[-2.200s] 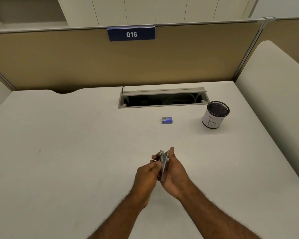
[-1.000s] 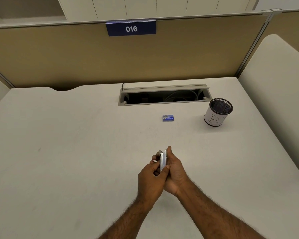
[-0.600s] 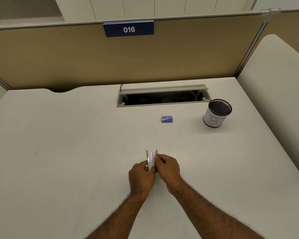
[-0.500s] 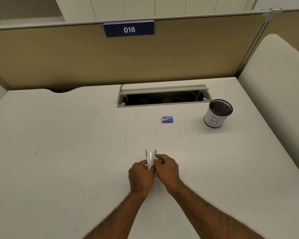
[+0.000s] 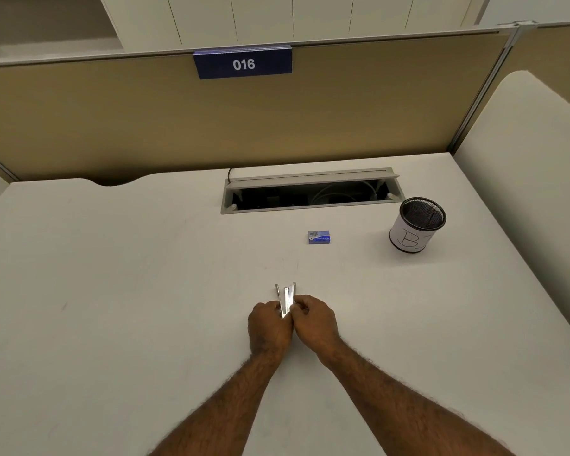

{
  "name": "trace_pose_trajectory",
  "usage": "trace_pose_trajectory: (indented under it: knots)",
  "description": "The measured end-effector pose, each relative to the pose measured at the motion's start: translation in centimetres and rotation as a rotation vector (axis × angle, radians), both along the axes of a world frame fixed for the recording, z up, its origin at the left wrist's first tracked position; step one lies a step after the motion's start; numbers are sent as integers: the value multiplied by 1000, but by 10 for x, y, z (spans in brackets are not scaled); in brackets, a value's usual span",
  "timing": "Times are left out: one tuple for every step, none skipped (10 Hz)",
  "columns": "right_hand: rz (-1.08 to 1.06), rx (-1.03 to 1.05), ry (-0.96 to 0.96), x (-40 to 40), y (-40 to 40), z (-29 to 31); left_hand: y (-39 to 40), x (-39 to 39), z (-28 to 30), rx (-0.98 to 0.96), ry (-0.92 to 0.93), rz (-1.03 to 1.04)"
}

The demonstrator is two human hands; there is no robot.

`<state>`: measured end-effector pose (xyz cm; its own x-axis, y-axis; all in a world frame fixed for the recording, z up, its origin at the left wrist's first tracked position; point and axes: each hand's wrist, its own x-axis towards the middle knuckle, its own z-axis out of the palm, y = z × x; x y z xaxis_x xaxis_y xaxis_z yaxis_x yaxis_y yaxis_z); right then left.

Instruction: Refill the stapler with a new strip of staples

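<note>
A small silver stapler (image 5: 286, 297) stands on the white desk (image 5: 112, 291) at centre, its arms splayed apart in a narrow V that points away from me. My left hand (image 5: 268, 328) grips its left side and my right hand (image 5: 315, 322) grips its right side; both hide the hinge end. A small blue staple box (image 5: 319, 237) lies flat on the desk farther back, apart from both hands. No loose staple strip is visible.
A black mesh cup (image 5: 417, 224) with a white paper label stands at the right rear. An open cable tray (image 5: 311, 193) is cut into the desk behind the box. A tan partition (image 5: 343, 120) with a blue 016 sign closes off the back.
Both hands came down and slightly left with the stapler, from held upright above the desk to resting on it. The stapler's arms have spread apart into a V.
</note>
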<state>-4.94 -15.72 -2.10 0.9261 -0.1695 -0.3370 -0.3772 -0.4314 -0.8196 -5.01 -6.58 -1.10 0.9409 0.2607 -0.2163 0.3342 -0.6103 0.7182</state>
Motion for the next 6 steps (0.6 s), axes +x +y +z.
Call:
trace_pose_trajectory:
  knots:
    - [8,-5,1,2,-5,-5,3,1,-4,3,-10,-9]
    - [90,-50,-8,6,-12,-3,7,2,-4,1,38,-30]
    - [239,-160,-15,19,-22,4,13,11,-3,62,124,-37]
    - [364,-289,-12,33,-34,20,23,22,9,101,196,-124]
    - [519,-414,-17,51,-44,36,31,39,26,163,222,-247]
    - [615,-457,-18,67,-44,68,35,54,52,208,177,-302]
